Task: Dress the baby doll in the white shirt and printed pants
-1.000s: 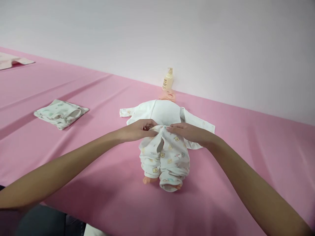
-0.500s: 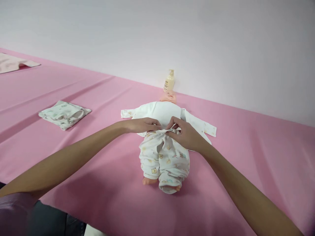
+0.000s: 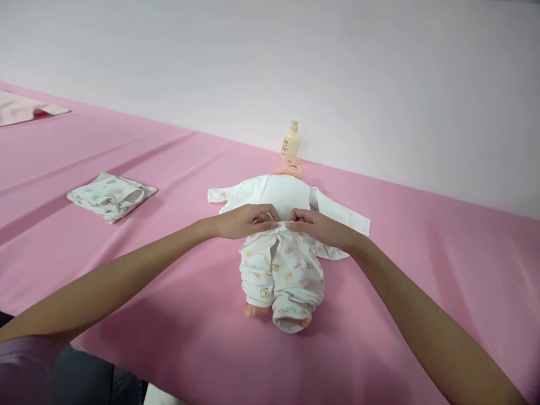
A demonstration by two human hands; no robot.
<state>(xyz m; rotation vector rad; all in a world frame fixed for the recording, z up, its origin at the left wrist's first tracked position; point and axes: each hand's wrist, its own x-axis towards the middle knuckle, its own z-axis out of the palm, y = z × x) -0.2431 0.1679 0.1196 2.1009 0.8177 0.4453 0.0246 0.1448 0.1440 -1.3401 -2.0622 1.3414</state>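
A baby doll (image 3: 291, 166) lies on its back, its feet toward me. It wears a white top (image 3: 282, 191) with both sleeves spread out sideways, and white patterned pants (image 3: 291, 261) with small bears on them. My left hand (image 3: 248, 219) pinches the waistband of the pants at the doll's belly. Close beside it, my right hand (image 3: 314, 223) pinches the same waistband, a small gap between the two hands. One doll foot (image 3: 256, 310) pokes out of a pant leg; the other is mostly covered by its cuff.
A pump bottle (image 3: 291, 140) with pale yellow liquid stands behind the doll's head, near the white wall (image 3: 379, 84). Folded patterned cloth (image 3: 112, 196) lies at the left. Farther left is a pale pink cloth (image 3: 25, 108). Pink sheeting (image 3: 177, 337) covers the table.
The waistband lies straighter and flatter between my hands. My right hand has lowered and levelled out, and my left hand has shifted slightly down. The doll stays in place.
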